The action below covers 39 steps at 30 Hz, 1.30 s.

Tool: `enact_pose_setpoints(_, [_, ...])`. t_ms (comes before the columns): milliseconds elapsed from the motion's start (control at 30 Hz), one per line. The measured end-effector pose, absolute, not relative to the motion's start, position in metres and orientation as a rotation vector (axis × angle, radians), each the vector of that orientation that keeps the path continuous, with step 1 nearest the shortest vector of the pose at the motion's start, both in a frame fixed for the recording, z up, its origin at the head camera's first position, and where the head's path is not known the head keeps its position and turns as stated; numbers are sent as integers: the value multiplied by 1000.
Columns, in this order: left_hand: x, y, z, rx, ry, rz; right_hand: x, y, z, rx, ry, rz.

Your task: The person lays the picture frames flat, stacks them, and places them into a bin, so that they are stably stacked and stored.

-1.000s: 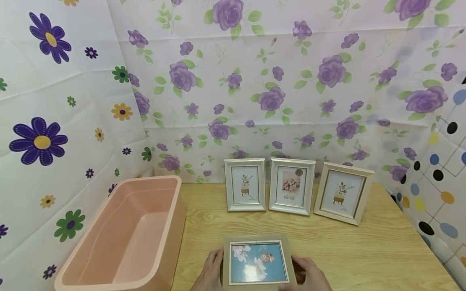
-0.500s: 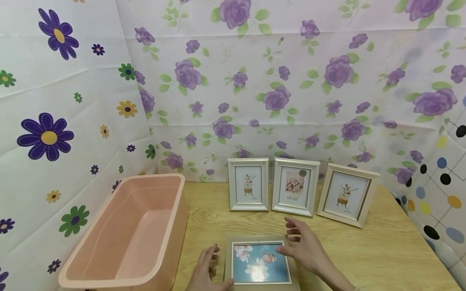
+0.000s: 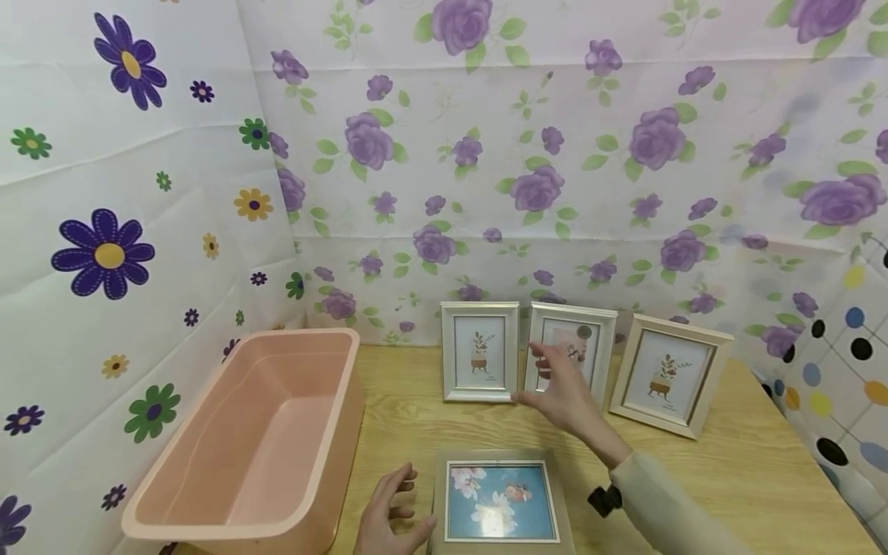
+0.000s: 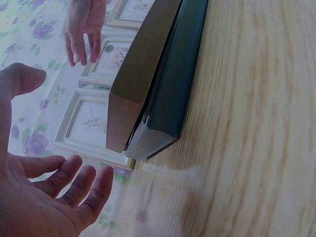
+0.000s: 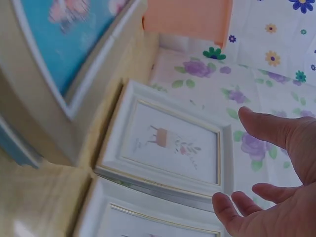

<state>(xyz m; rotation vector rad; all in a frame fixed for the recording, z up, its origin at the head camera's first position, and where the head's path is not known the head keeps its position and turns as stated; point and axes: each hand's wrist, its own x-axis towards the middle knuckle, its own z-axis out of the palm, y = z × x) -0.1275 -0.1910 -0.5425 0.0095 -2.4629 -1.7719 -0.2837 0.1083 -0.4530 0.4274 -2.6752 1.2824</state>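
Observation:
A beige picture frame [image 3: 501, 505] with a blue blossom picture lies face up at the table's front. In the left wrist view it rests on a teal, book-like block [image 4: 173, 84]. My left hand [image 3: 391, 512] is just left of this stack, fingers apart and holding nothing. Farther back, three picture frames stand in a row: a silvery-white one [image 3: 480, 354], another silvery-white one [image 3: 605, 362] and a beige one [image 3: 669, 378]. My right hand [image 3: 563, 397] reaches in front of the middle one, partly covering it. Its thumb and fingers are spread, with nothing between them.
A deep pink plastic tub [image 3: 277, 455] stands at the left of the wooden table [image 3: 395, 416]. Flowered cloth [image 3: 430, 185] hangs behind the table, with more cloth on both sides. A small black piece [image 3: 605, 501] sits at the right sleeve's cuff.
Both hands have let go of the front frame's sides. My right hand has moved up and back toward the standing frames; the left has shifted slightly left. The head view has turned slightly left.

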Motion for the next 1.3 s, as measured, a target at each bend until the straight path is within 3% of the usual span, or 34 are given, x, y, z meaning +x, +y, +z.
enact_pose_setpoints(600, [-130,-195,-543,-43,-2349,-1804,-363,70,-422,524,-2695,1013])
enact_pose_setpoints(933, [-134,-200,-541,6,-2403,-1866,-384,59,-424,507,-2813,990])
enact_pose_setpoints(1133, [-136,-199,-542,-24,-2419,-1884,-406,63,-446,585,-2827,930])
enact_pose_setpoints(1300, [-138,-200,-542,-28,-2422,-1850,-402,63,-440,607,-2841,926])
